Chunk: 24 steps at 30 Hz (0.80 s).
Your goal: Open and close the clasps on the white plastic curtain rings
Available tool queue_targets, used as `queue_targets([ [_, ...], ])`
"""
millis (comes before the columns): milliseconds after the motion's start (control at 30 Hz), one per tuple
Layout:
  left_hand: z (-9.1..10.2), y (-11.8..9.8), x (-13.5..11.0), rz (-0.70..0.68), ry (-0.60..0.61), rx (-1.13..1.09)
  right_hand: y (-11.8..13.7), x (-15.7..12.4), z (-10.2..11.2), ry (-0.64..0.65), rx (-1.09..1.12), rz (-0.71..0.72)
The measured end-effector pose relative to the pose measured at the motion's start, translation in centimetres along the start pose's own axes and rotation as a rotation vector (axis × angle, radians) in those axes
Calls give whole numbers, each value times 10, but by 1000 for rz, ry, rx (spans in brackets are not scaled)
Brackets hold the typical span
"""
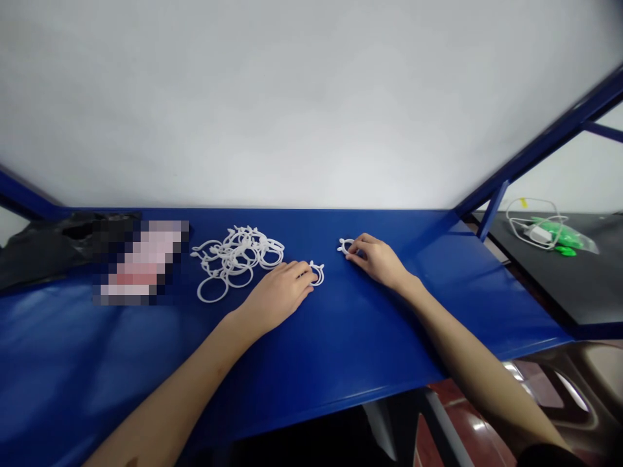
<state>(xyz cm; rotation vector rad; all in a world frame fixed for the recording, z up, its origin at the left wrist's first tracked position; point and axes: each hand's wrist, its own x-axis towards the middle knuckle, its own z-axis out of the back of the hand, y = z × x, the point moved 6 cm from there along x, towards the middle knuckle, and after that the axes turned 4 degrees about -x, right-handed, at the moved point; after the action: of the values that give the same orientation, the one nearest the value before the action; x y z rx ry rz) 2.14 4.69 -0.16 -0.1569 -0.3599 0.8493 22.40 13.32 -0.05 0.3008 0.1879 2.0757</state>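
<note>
My left hand [280, 295] rests palm down on the blue tabletop, its fingers curled over the left side of small white plastic rings [321, 275] with two ear-like knobs. They look like two rings stacked together, partly hidden by the fingers. Farther right, my right hand [377, 258] pinches another white ring [342, 248] between thumb and fingers, low at the table surface. Its knobs point left, and the fingers cover its right side. Left of my left hand lies a tangled pile of similar white rings [238, 254], several of them overlapping.
A blurred-out pinkish item [146, 259] lies left of the pile, beside black plastic sheeting [43, 250]. The blue table [335, 357] meets a pale wall [311, 104]. On a black surface [559, 279] at right are a white charger [538, 233] with cable and a green-and-clear bag [567, 232].
</note>
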Motion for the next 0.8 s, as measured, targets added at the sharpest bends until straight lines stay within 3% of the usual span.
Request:
queue_targets([
  [133,1,0,-1,-3,-13,-30,0,-6,2,-31,16,66],
  [400,2,8,-3,21,-70,-38,-15,-8,9,49,35,107],
  [533,5,8,-3,6,-77,36,-17,-5,5,4,67,136],
  [800,3,9,-1,-3,-39,53,9,-8,2,24,67,231],
])
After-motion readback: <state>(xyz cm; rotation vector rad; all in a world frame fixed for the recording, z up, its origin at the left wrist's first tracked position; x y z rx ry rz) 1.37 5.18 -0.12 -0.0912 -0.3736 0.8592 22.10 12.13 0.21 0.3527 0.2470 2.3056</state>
